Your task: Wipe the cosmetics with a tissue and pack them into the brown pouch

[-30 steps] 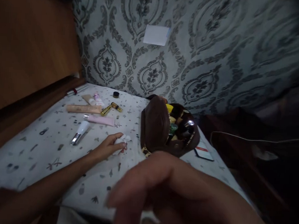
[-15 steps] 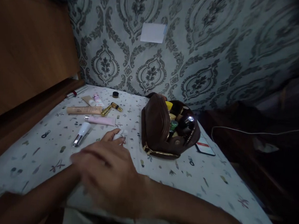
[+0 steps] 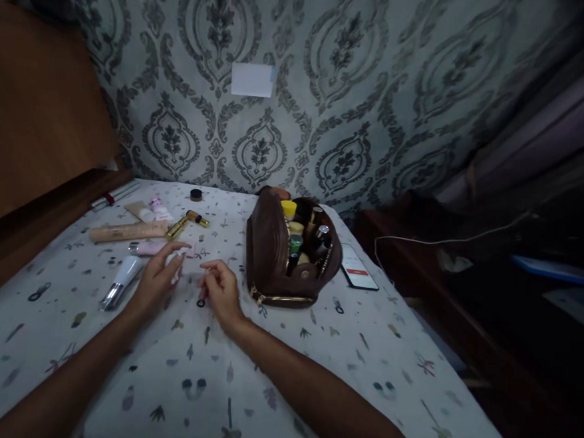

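My left hand [image 3: 155, 281] is closed around a small white object [image 3: 175, 259], which its fingers partly cover. To its right my right hand [image 3: 220, 295] hovers low over the patterned cloth [image 3: 240, 389], fingers curled; whether it holds anything is too dim to tell. A white tube with a silver cap [image 3: 121, 282] lies left of my left hand, and a pink tube [image 3: 144, 247] lies partly behind the fingers. The open brown bag [image 3: 268, 251], full of bottles and jars, stands right of my right hand.
Behind the hands lie a beige tube [image 3: 128, 231], gold tubes [image 3: 197, 218], smaller tubes and a black jar [image 3: 196, 194]. A phone [image 3: 359, 269] sits right of the bag. Wooden furniture [image 3: 41, 88] borders the left; a white cable [image 3: 435, 242] runs at the right.
My right hand has moved off my left forearm to the table, right of my left hand. The camera view has shifted, so the bag and tubes appear further left.
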Tool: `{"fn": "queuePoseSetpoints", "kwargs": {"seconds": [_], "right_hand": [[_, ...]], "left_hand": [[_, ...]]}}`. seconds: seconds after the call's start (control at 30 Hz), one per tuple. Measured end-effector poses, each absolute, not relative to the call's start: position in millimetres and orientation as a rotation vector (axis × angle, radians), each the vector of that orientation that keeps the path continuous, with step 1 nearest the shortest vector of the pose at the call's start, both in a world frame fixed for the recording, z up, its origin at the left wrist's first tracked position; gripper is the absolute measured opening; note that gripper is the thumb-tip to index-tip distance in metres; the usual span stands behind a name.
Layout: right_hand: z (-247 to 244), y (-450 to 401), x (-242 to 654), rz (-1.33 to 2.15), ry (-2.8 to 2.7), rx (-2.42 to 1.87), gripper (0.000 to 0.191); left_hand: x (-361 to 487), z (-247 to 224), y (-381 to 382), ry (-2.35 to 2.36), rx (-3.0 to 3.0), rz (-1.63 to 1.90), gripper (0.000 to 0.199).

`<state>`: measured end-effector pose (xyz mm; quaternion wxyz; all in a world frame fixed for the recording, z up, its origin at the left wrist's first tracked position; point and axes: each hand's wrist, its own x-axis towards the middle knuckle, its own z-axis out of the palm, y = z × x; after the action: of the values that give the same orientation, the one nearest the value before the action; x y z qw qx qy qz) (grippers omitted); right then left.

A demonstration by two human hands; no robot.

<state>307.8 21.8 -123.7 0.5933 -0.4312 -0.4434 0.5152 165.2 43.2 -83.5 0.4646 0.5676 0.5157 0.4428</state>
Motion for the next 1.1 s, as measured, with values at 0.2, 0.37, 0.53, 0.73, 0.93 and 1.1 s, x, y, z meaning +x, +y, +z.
{"fn": "queuePoseSetpoints", "kwargs": {"seconds": [0.2,0.37,0.53,0.73,0.93,1.1], "right_hand": [[-126.6,20.5,309.2,1.184,-1.080,-0.987,0.017],[-128.1,23.2,313.7,1.204,-1.095,-0.978,0.017],[-126.7,22.9,316.2,1.210,-1.085,-0.998,0.022],[-125.2,23.2,315.4,1.202,-1.117,-1.011,0.023],[-126.4,23.2,314.8,1.208,-1.132,-1.029,0.021],[-124.7,21.8,313.9,1.226,-1.122,-1.033,0.022]], "left_hand": [[157.2,-69.4,65.3,1.457,1.511,1.125,0.044],[148.4,-33.7,97.8,1.535,1.936,1.236,0.043],[133.7,-8.0,120.5,1.570,1.550,1.521,0.027],[84.2,-26.2,126.8,1.661,1.610,1.434,0.036],[47.1,-54.6,120.1,1.792,1.827,1.106,0.043],[46.1,-66.4,121.9,1.644,2.035,0.968,0.043]]}}
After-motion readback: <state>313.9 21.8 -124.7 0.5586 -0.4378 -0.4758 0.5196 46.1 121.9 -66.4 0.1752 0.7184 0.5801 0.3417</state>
